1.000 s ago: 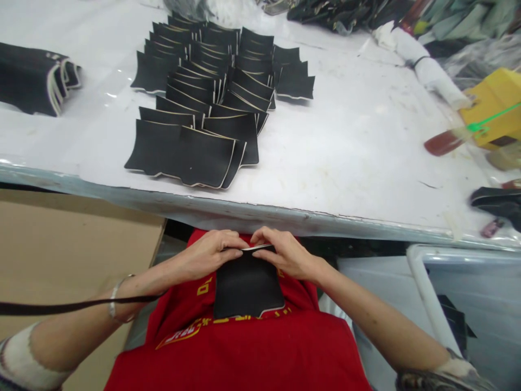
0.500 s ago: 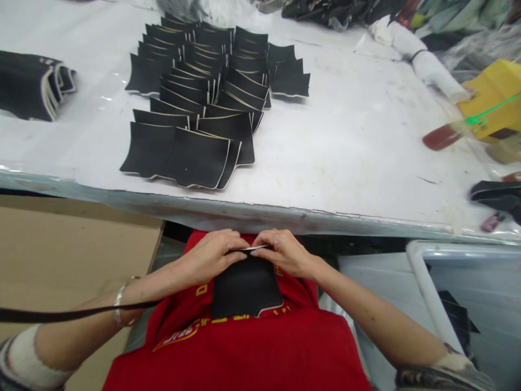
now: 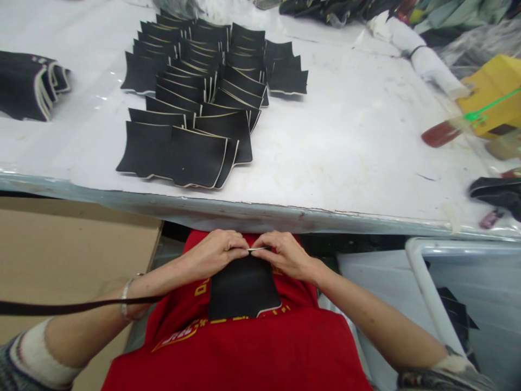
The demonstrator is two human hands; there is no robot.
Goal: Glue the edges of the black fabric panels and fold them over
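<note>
A black leather-like piece (image 3: 243,288) with a pale cut edge lies over the red apron (image 3: 244,353) on my lap. My left hand (image 3: 222,248) pinches its far edge between thumb and fingers. Close beside it, my right hand (image 3: 283,251) pinches the same edge, the two thumbs almost meeting. A thin white line of the edge shows between them. On the table ahead, many similar black pieces (image 3: 173,155) lie overlapped in rows.
The white table (image 3: 345,146) has its front edge just beyond my hands. Folded black pieces (image 3: 28,87) lie at its left. A yellow container (image 3: 494,98) and a white roll (image 3: 431,65) are at the right. Below stands a white bin (image 3: 423,293) with black scraps inside.
My left thumb has shifted right along the edge, closer to the right thumb. The right hand holds nearly the same place, and the piece stays on my lap.
</note>
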